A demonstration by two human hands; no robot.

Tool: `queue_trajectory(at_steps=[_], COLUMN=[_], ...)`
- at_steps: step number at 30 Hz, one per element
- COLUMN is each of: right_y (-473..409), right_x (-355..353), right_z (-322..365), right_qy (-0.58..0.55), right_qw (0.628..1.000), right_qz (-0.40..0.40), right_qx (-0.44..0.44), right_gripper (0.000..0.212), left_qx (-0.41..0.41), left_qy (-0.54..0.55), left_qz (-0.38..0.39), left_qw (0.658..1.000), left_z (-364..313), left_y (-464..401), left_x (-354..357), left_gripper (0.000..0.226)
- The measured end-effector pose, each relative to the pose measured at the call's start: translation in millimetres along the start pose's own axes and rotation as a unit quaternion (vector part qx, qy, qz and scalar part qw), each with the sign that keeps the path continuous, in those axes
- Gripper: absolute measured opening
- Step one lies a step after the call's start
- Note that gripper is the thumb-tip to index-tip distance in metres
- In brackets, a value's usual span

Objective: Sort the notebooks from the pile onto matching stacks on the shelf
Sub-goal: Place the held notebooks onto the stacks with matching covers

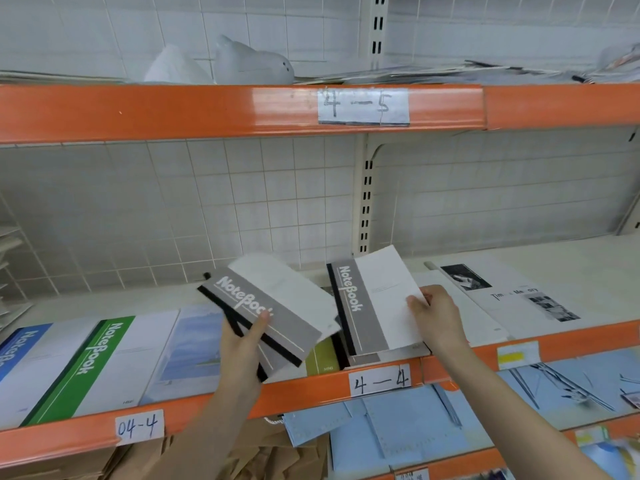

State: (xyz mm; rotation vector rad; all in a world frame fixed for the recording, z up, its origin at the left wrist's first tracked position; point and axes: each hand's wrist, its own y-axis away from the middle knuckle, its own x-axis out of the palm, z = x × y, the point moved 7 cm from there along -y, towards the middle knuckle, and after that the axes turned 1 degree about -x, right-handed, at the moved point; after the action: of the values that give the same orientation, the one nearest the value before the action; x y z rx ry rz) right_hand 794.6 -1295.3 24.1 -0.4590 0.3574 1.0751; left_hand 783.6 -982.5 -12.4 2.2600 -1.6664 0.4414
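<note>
Head view: grey notebooks held over the middle shelf.

Left hand [242, 344] clamps a tilted grey notebook [273, 306], thumb on its cover, above the shelf [450, 367]; further grey covers show beneath it in the same grip. Right hand [438, 315] pinches the white edge of a second grey notebook [377, 303] lying on a grey stack [367, 358] near label 4-4 [380, 380]. Green notebook [93, 362] and blue notebook [20, 351] lie leftward; a black-and-white printed notebook [512, 296] lies rightward.
</note>
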Motion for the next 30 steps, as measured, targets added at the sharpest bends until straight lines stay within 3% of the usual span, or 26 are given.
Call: queue_trajectory(at_steps=[5, 8, 10, 16, 25, 30], right_y=[2, 11, 16, 47, 45, 42], right_x=[7, 12, 18, 66, 77, 75], right_z=[-5, 4, 9, 17, 16, 14], right_qy=[0.132, 0.269, 0.303, 0.26, 0.255, 0.219], right_qw=[0.991, 0.957, 0.942, 0.908, 0.899, 0.915], right_qz=[0.015, -0.022, -0.021, 0.18, 0.187, 0.201], right_qx=[-0.033, -0.104, -0.144, -0.275, -0.303, -0.273], right_gripper=[0.025, 0.025, 0.034, 0.04, 0.041, 0.037], left_qx=[0.049, 0.046, 0.038, 0.022, 0.016, 0.021], left_qy=[0.005, 0.003, 0.0, 0.006, 0.004, -0.012], left_qz=[-0.074, -0.077, -0.079, -0.063, -0.042, -0.023], left_qw=[0.996, 0.996, 0.996, 0.998, 0.999, 0.999], left_z=[-8, -4, -1, 2, 0, -3], left_y=[-7, -8, -9, -12, -9, -5], left_x=[-30, -34, -36, -34, -29, -25], left_gripper=[0.049, 0.047, 0.047, 0.044, 0.047, 0.037])
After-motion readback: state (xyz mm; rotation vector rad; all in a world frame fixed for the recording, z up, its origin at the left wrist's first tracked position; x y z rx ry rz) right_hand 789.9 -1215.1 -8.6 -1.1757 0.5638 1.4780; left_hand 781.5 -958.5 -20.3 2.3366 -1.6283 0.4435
